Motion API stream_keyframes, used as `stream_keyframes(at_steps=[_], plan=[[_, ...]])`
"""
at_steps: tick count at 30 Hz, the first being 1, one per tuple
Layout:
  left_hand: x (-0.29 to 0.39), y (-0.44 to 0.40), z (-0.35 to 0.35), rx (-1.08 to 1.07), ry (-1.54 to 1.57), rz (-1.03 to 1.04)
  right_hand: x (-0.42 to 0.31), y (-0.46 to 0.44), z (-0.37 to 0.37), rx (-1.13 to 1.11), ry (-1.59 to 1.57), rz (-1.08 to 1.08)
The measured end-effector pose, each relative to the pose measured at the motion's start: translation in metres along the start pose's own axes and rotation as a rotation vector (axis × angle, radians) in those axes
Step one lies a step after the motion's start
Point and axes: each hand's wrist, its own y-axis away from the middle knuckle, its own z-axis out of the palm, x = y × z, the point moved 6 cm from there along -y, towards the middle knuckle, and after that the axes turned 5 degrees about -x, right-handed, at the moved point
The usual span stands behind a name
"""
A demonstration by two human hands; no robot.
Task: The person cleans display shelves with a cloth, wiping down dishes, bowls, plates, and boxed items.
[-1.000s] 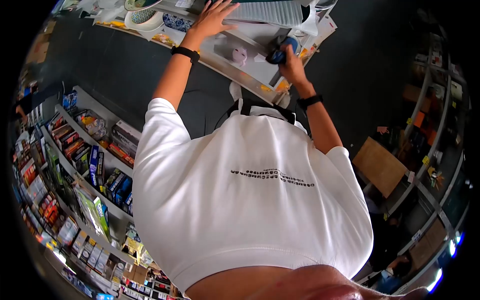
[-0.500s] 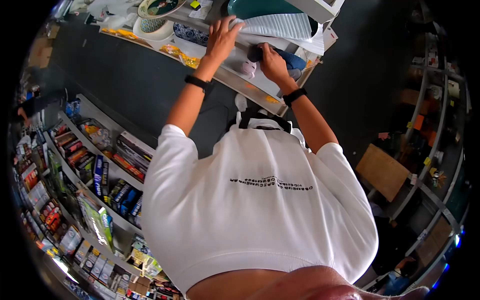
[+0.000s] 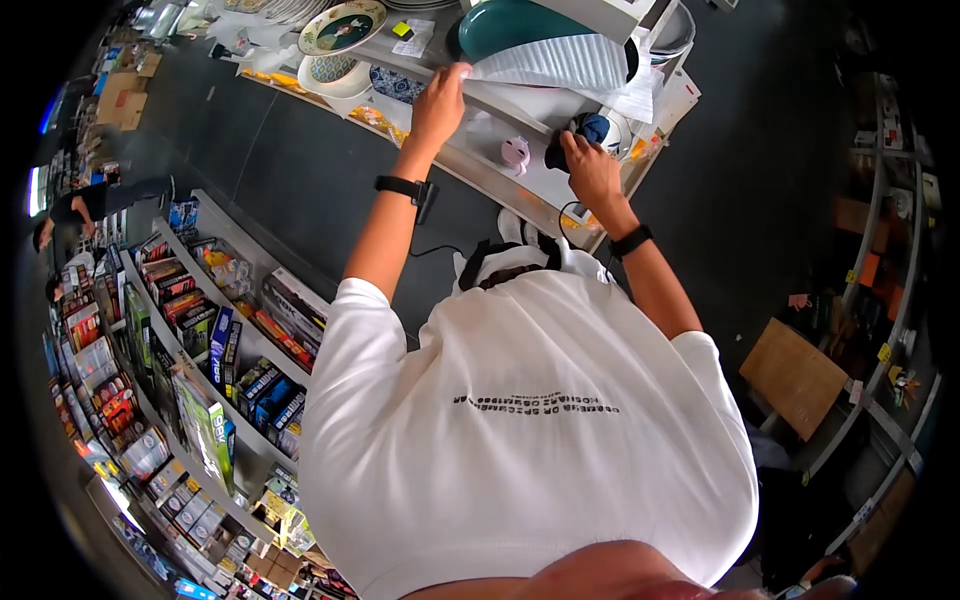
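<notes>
My left hand [image 3: 438,108] is at the edge of the upper shelf, fingers closed at the left corner of a white foam sheet [image 3: 560,62]. That sheet lies over the front of a teal oval dish [image 3: 520,27]. On the lower shelf my right hand [image 3: 594,174] grips a dark rounded object [image 3: 556,152], whose kind I cannot make out. Just beyond it sits a dark blue item [image 3: 592,127], partly covered by the hand. A small pink figure-like item [image 3: 515,152] stands to the left of my right hand.
Decorated plates [image 3: 342,27] and a patterned bowl [image 3: 335,72] occupy the shelf's left part, near a blue patterned piece [image 3: 396,84]. Shelves of boxed goods [image 3: 225,345] run along the left. A brown board [image 3: 795,378] leans at right. Another person [image 3: 100,208] is at far left.
My right hand has moved right along the lower shelf with the dark object. The fingers of my left hand, spread before, have drawn together at the foam sheet. The view has shifted.
</notes>
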Motion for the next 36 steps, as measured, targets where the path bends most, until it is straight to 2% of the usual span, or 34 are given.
stream_keyframes(at_steps=[2, 4, 6, 9, 12, 13, 14, 16, 17, 18, 19, 20, 21, 22, 23, 24, 25, 26, 27, 28, 30, 31, 33, 34, 36], plan=[[-0.004, -0.004, -0.008, 0.012, 0.020, -0.027, 0.000, -0.009, 0.005, 0.030, -0.044, 0.046], [-0.007, -0.007, -0.006, -0.082, 0.075, -0.090, 0.001, -0.027, 0.009, -0.027, -0.121, 0.059], [-0.011, -0.007, 0.007, -0.198, 0.260, -0.126, -0.007, -0.054, 0.019, -0.159, -0.438, 0.069], [-0.005, -0.002, 0.020, -0.252, 0.274, -0.097, -0.044, -0.084, 0.030, -0.034, -0.253, -0.018], [0.000, -0.008, 0.020, -0.236, 0.261, -0.078, -0.053, -0.092, 0.029, -0.074, -0.223, 0.028], [-0.011, -0.010, 0.021, -0.269, 0.325, -0.267, -0.053, -0.089, 0.025, 0.010, -0.191, 0.024], [-0.021, -0.005, 0.024, -0.301, 0.389, -0.469, -0.043, -0.084, 0.021, -0.001, -0.194, 0.036], [-0.022, -0.011, 0.025, -0.319, 0.343, -0.397, -0.030, -0.071, 0.010, -0.141, -0.170, 0.016], [-0.033, -0.016, 0.036, -0.273, 0.562, -0.377, -0.018, -0.058, 0.002, -0.086, -0.161, 0.013], [-0.042, -0.017, 0.044, -0.217, 0.781, -0.354, -0.004, -0.051, 0.006, -0.171, -0.163, 0.030], [-0.036, -0.015, 0.043, -0.208, 0.782, -0.359, 0.006, -0.035, -0.007, -0.230, -0.199, 0.047], [-0.023, -0.021, 0.039, -0.158, 0.826, -0.350, 0.022, -0.018, -0.010, -0.198, -0.317, 0.076], [-0.013, -0.023, 0.037, -0.111, 0.873, -0.350, 0.037, -0.011, -0.004, -0.108, -0.521, 0.031], [-0.008, -0.023, 0.042, -0.103, 0.878, -0.360, 0.052, -0.003, -0.005, -0.134, -0.656, -0.049], [0.000, -0.026, 0.040, -0.051, 0.754, -0.246, 0.077, 0.004, 0.015, -0.046, -0.879, -0.154], [0.003, -0.026, 0.038, -0.006, 0.628, -0.133, 0.100, 0.011, 0.033, 0.013, -1.068, -0.160], [-0.021, -0.025, 0.058, -0.075, 0.682, -0.134, 0.111, 0.032, 0.013, 0.039, -0.845, -0.038], [-0.018, -0.024, 0.056, -0.076, 0.686, -0.136, 0.130, 0.048, 0.023, 0.192, -0.845, 0.065], [0.000, -0.026, 0.043, -0.046, 0.432, -0.046, 0.150, 0.062, 0.042, 0.346, -1.073, 0.129], [0.024, -0.030, 0.027, -0.009, 0.180, 0.048, 0.160, 0.076, 0.037, 0.346, -1.039, 0.199], [0.045, -0.038, 0.011, -0.081, 0.192, -0.004, 0.174, 0.095, 0.038, 0.331, -1.142, 0.301], [0.050, -0.041, 0.011, -0.165, 0.132, 0.078, 0.173, 0.102, 0.034, 0.334, -1.138, 0.311], [0.047, -0.040, 0.019, -0.329, -0.009, 0.219, 0.155, 0.103, 0.018, 0.312, -1.357, 0.337], [0.040, -0.044, 0.022, -0.336, -0.005, 0.226, 0.146, 0.097, 0.017, 0.318, -1.357, 0.347], [0.036, -0.043, 0.031, -0.358, -0.146, 0.410, 0.112, 0.082, 0.005, 0.362, -1.198, 0.220]])
